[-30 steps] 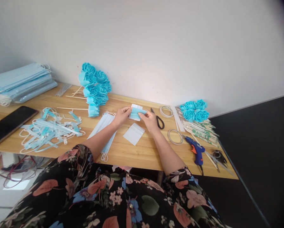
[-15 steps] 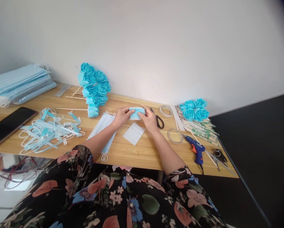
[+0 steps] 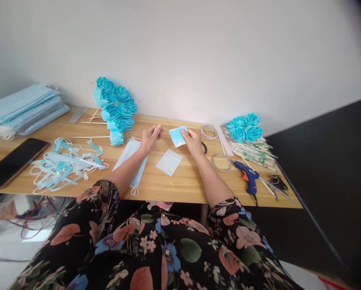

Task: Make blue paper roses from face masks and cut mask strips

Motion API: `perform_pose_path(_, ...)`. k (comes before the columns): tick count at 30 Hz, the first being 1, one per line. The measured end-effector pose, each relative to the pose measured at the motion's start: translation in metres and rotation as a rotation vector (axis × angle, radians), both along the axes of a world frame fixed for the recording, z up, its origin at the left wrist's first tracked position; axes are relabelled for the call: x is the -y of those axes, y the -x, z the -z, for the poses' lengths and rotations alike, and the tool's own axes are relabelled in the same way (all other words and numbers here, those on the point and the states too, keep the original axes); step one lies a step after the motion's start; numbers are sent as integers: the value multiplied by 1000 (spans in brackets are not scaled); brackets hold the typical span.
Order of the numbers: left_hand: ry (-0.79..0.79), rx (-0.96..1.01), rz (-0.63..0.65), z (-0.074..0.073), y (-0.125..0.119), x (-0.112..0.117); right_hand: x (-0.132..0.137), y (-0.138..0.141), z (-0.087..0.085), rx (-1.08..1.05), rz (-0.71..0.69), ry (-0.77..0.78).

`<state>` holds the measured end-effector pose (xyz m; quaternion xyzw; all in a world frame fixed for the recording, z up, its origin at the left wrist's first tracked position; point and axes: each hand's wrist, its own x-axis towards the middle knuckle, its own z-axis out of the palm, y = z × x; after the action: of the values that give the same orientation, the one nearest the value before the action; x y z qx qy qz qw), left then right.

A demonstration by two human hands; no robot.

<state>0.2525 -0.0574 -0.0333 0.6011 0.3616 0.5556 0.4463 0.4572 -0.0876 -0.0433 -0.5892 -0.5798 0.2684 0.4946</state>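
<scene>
The right hand [image 3: 192, 141] is pinching a blue square [image 3: 177, 137] between its fingers above the wooden table [image 3: 180, 190], the left hand [image 3: 150, 137] is hovering with curled fingers whose hold I cannot tell, and blue flowers [image 3: 117, 114] are lying seemingly finished while a white square [image 3: 169, 162] is lying flat, apparently unworked, before a pale wall [image 3: 183, 60].

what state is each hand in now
Left hand: curled closed, nothing visible in it.
Right hand: closed, pinching a light-blue square fabric piece.

Pale wall [image 3: 186, 60] behind a wood-grain table [image 3: 180, 187], dark surface [image 3: 325, 161] at right, perhaps a panel, whitish floor [image 3: 5, 247] below.
</scene>
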Motion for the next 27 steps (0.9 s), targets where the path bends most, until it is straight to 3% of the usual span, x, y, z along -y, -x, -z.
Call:
perform_pose_path(3, -145, -170, -39, -23, -1, -2, 0, 1, -1, 313, -72, 19)
perform_pose_path(7, -440, -687, 65, -63, 8, 1, 3, 4, -14, 533, -33, -92)
perform_pose_path(10, -550, -929, 106, -74, 24, 9, 12, 5, -34, 658, -54, 62)
perform_pose_path(12, -543, -981, 136, -66, 35, 15, 22, 7, -46, 787, -146, 199)
perform_pose_path(16, -510, -1008, 237, -32, 38, 27, 51, 20, -57, 981, -285, 343)
perform_pose_path(21, -469, -1009, 381, 4, 20, 32, 96, 40, -41, 966, -254, 244)
perform_pose_path(24, -417, -938, 430, 10, 21, 33, 119, 35, -31, 688, -253, 203)
perform_pose_path(27, -240, -662, 433, 2, 28, 44, 131, 23, -30, 225, -205, 194)
